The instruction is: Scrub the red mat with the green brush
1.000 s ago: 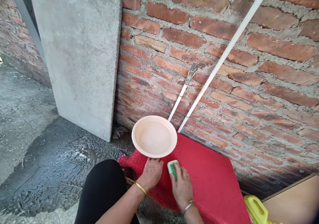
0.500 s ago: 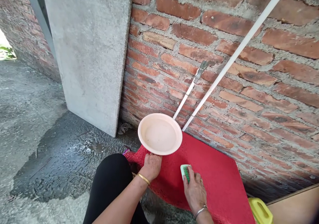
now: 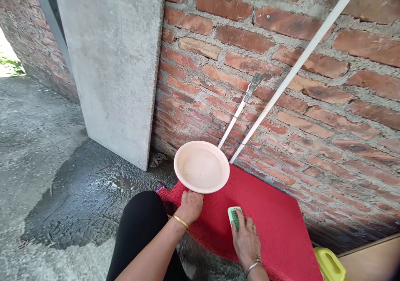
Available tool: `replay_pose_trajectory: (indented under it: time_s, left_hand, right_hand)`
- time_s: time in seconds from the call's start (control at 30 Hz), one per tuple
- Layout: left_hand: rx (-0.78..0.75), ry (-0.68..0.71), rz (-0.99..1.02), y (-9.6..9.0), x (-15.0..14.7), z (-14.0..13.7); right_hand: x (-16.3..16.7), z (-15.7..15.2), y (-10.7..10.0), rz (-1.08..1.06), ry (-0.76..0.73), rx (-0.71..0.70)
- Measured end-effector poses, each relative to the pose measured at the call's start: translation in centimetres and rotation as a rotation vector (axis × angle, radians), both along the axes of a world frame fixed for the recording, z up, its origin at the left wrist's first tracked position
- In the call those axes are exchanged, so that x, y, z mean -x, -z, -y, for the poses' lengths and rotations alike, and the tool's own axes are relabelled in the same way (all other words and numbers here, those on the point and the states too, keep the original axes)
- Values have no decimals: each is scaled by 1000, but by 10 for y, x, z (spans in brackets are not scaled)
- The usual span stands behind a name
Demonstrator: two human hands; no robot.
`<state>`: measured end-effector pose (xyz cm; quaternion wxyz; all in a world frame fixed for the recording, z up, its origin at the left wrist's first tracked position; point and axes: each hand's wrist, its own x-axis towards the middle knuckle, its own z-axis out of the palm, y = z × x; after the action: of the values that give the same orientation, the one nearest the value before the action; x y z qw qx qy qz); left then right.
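A red mat (image 3: pixel 268 222) lies tilted against the foot of a brick wall. My right hand (image 3: pixel 246 241) is shut on a green and white scrub brush (image 3: pixel 233 216) pressed on the mat. My left hand (image 3: pixel 189 207) grips the mat's near left edge, just below a pale pink bowl (image 3: pixel 201 166) that rests on the mat's upper left corner. My bent knee in black cloth (image 3: pixel 140 231) is beside the left hand.
A grey concrete slab (image 3: pixel 115 64) leans on the brick wall (image 3: pixel 281 64). Two white poles (image 3: pixel 281 85) lean on the wall behind the bowl. The concrete floor (image 3: pixel 78 197) is wet. A yellow container (image 3: pixel 329 264) and a wooden board (image 3: pixel 371 260) sit at lower right.
My right hand has slid the brush to the right and down the mat. The view has shifted slightly left. The left hand and bowl keep their places.
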<state>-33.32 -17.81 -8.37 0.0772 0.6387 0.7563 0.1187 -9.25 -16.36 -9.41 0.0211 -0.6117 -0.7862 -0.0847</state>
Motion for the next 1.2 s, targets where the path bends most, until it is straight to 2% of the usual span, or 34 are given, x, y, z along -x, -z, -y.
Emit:
replay_pose_trajectory:
  time_s: [0.1, 0.27, 0.37, 0.47, 0.6, 0.7, 0.77, 0.93, 1.0, 1.07, 1.2]
  left_hand:
    - [-5, -13, -4, 1, 0, 2]
    - [4, -14, -6, -1, 4, -1]
    - [13, -17, -2, -2, 5, -4]
    - [12, -24, -4, 0, 4, -3]
    - [-38, -38, -31, 7, -1, 4]
    - [-92, -51, -69, 13, -4, 6]
    - [-105, -57, -78, 16, -4, 6]
    - [-55, 8, -29, 15, 1, 1]
    - [-56, 30, -21, 13, 3, 1]
    - [-53, 39, -20, 11, 3, 2]
    - [-70, -5, -55, 10, -2, 6]
  right_hand:
    - [12, -3, -7, -59, -45, -6]
    - [74, -3, -14, -70, -201, 57]
    - [94, -9, -15, -6, -230, 100]
    - [80, -23, -15, 53, -124, 109]
    - [33, -44, -19, 89, 113, 117]
    - [13, -50, -21, 65, 212, 116]
    - [17, -46, -19, 37, 186, 99]
    - [61, -32, -6, 6, -97, 60]
    - [70, -33, -4, 23, -137, 54]
    - [65, -40, -5, 42, -95, 51]
    - [38, -61, -13, 62, 82, 56]
